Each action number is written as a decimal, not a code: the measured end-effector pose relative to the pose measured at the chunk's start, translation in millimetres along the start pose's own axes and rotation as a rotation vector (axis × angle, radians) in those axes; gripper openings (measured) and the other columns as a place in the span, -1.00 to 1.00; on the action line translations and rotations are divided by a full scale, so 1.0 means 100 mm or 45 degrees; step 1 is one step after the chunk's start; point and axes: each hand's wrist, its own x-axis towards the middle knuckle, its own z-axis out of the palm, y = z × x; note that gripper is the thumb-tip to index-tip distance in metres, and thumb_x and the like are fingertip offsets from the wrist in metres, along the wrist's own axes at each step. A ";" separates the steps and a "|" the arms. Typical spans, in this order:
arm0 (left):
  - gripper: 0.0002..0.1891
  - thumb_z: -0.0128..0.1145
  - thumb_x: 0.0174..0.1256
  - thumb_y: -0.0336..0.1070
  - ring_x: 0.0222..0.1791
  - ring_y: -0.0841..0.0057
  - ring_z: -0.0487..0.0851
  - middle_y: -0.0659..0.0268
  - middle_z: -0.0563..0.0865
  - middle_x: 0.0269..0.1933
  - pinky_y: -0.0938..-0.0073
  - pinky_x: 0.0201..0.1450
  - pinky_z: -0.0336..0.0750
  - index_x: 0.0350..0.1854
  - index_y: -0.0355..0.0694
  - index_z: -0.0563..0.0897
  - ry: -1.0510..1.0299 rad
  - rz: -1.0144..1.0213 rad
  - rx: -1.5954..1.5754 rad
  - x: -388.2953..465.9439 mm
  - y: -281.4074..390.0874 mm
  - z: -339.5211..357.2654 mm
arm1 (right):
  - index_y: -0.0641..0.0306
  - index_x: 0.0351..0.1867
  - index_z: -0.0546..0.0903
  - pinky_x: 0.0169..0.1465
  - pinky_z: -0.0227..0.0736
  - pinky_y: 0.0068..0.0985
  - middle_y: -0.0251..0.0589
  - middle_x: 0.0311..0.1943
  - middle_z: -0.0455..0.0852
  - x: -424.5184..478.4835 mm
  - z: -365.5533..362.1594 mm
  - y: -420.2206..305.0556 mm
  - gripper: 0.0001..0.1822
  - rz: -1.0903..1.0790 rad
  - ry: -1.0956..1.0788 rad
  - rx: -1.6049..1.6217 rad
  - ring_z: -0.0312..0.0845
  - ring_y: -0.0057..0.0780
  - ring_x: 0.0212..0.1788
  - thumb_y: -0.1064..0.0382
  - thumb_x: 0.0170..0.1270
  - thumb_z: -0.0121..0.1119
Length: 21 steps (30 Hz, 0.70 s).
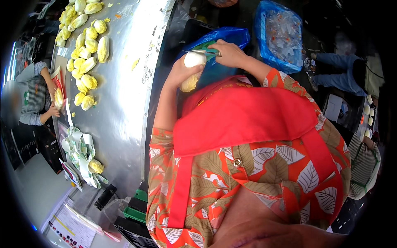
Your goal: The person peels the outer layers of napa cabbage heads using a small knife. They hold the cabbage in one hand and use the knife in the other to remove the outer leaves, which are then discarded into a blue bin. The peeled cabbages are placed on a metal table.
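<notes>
A small yellow napa cabbage [189,83] with a white base is in my left hand [185,70], tilted, its base towards the top of the view. My right hand [228,53] grips the handle of a knife [200,51]. The thin blade lies against or just over the cabbage's white base; contact cannot be told. Beneath both hands is a blue plastic bag [228,34] with green matter in its opening, partly hidden by my hands and red apron.
A metal table [124,93] at left bears many small napa cabbages [88,81] and a tangle of printed tape [81,145]. Across it, a person [34,93] handles a cabbage. A blue-lined crate [263,34] of clear plastic scraps stands beyond my right hand; another person's legs [339,73] are at right.
</notes>
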 end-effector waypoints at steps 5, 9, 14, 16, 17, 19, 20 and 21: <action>-0.42 0.40 0.06 -0.04 -0.19 0.52 0.68 0.22 0.71 -0.13 0.51 -0.10 0.55 0.06 -0.32 0.59 -0.316 -0.385 -0.247 0.25 -0.43 0.09 | 0.38 -0.26 0.70 -0.26 0.57 -0.28 0.01 -0.44 0.73 -0.03 0.02 0.22 -0.70 0.480 -0.668 -0.088 0.70 -0.16 -0.38 0.21 0.08 0.13; -0.38 0.40 0.05 -0.02 -0.11 0.47 0.68 0.18 0.71 -0.06 0.48 -0.04 0.54 0.10 -0.33 0.58 -0.393 -0.535 -0.260 0.13 -0.60 0.37 | 0.41 -0.28 0.70 -0.50 0.51 -0.34 -0.04 -0.63 0.66 -0.31 0.04 0.20 -0.69 0.750 -0.889 -0.071 0.61 -0.28 -0.67 0.18 0.13 0.12; -0.45 0.42 0.00 -0.10 -0.15 0.44 0.70 0.16 0.73 -0.13 0.42 -0.05 0.55 0.01 -0.31 0.61 0.075 -0.142 0.011 0.12 -0.49 0.37 | 0.28 -0.16 0.71 -0.25 0.57 -0.24 0.05 -0.44 0.73 -0.28 0.19 0.21 -0.69 0.495 -0.601 0.125 0.70 -0.09 -0.39 0.24 0.09 0.11; -0.45 0.43 -0.01 -0.12 -0.16 0.42 0.71 0.15 0.73 -0.14 0.42 -0.06 0.56 0.02 -0.32 0.59 0.169 -0.100 0.061 0.16 -0.61 0.37 | 0.24 -0.15 0.71 -0.15 0.56 -0.19 0.07 -0.36 0.73 -0.25 0.19 0.14 -0.68 0.355 -0.473 0.096 0.69 0.00 -0.27 0.25 0.08 0.10; -0.44 0.43 -0.01 -0.12 -0.16 0.42 0.71 0.14 0.73 -0.15 0.42 -0.06 0.56 0.02 -0.32 0.59 0.196 -0.074 0.108 0.16 -0.66 0.37 | 0.23 -0.15 0.71 -0.10 0.55 -0.18 0.07 -0.32 0.73 -0.26 0.19 0.09 -0.69 0.339 -0.457 0.067 0.67 0.03 -0.21 0.25 0.08 0.10; -0.44 0.44 -0.02 -0.13 -0.17 0.41 0.71 0.14 0.74 -0.16 0.41 -0.08 0.57 0.02 -0.32 0.59 0.227 -0.069 0.141 0.13 -0.61 0.37 | 0.22 -0.16 0.72 -0.04 0.53 -0.16 0.08 -0.27 0.73 -0.25 0.19 0.01 -0.70 0.325 -0.464 0.041 0.65 0.05 -0.13 0.24 0.10 0.10; -0.45 0.44 -0.02 -0.13 -0.18 0.41 0.71 0.14 0.74 -0.16 0.41 -0.08 0.57 0.01 -0.32 0.59 0.230 -0.085 0.121 0.10 -0.58 0.38 | 0.22 -0.16 0.72 -0.04 0.53 -0.16 0.09 -0.24 0.73 -0.25 0.20 0.00 -0.71 0.329 -0.487 0.036 0.65 0.04 -0.12 0.25 0.11 0.10; -0.45 0.45 -0.03 -0.14 -0.19 0.41 0.72 0.14 0.74 -0.17 0.41 -0.09 0.57 0.01 -0.32 0.59 0.233 -0.099 0.096 0.08 -0.55 0.39 | 0.22 -0.16 0.72 -0.03 0.53 -0.16 0.09 -0.22 0.73 -0.25 0.20 -0.01 -0.71 0.333 -0.510 0.027 0.65 0.03 -0.10 0.25 0.11 0.10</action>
